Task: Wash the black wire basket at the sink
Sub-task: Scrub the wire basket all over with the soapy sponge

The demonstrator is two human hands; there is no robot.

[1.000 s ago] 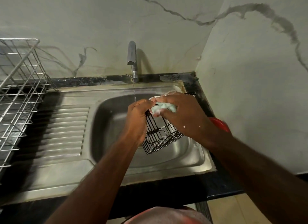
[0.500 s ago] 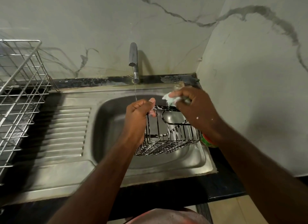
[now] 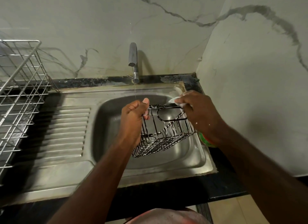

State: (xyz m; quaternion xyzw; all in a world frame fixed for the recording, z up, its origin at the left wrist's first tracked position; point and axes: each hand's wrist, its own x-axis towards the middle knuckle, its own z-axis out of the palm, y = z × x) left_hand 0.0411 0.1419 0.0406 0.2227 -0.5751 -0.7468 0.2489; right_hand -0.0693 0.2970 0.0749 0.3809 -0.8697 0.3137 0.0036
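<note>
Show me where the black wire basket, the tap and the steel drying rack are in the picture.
black wire basket [image 3: 168, 132], head view, on its soapy side wires
tap [image 3: 132, 54], head view, on the spout
drying rack [image 3: 20, 93], head view, on its wire grid

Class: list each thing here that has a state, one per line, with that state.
Tap: running, thin stream.
Black wire basket: soapy, held over the sink.
Left hand: grips the basket's rim.
Right hand: pinches a pale sponge at the rim.
</note>
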